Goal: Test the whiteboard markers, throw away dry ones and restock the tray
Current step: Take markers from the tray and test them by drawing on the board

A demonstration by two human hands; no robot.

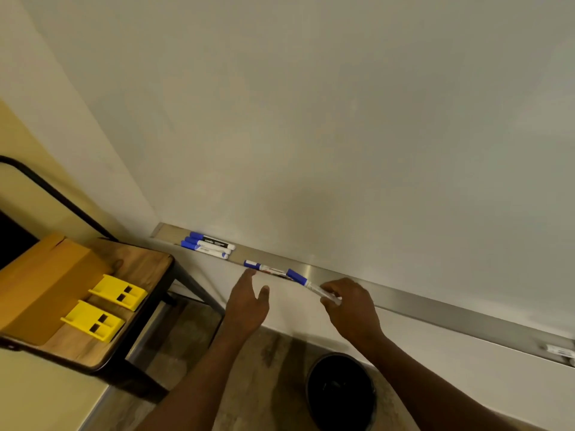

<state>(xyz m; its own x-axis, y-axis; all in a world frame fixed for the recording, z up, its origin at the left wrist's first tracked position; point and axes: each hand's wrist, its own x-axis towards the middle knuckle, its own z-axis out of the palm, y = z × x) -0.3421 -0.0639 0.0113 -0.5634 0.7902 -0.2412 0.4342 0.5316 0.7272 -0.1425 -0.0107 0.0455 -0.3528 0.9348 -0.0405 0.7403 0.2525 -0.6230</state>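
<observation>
Right hand [348,301] pinches the white barrel of a blue-capped marker [306,283], its cap end pointing left over the tray's front edge. Left hand [249,301] is spread loose with fingers straight, holding nothing, its fingertips just beside a second marker [264,267] lying on the metal tray [435,303]. Three more markers [208,245] lie bunched at the tray's left end. Below the tray stands a dark bin [340,390]; a chair [130,269] at the left carries a cardboard box [40,281] and two yellow blocks [105,306].
</observation>
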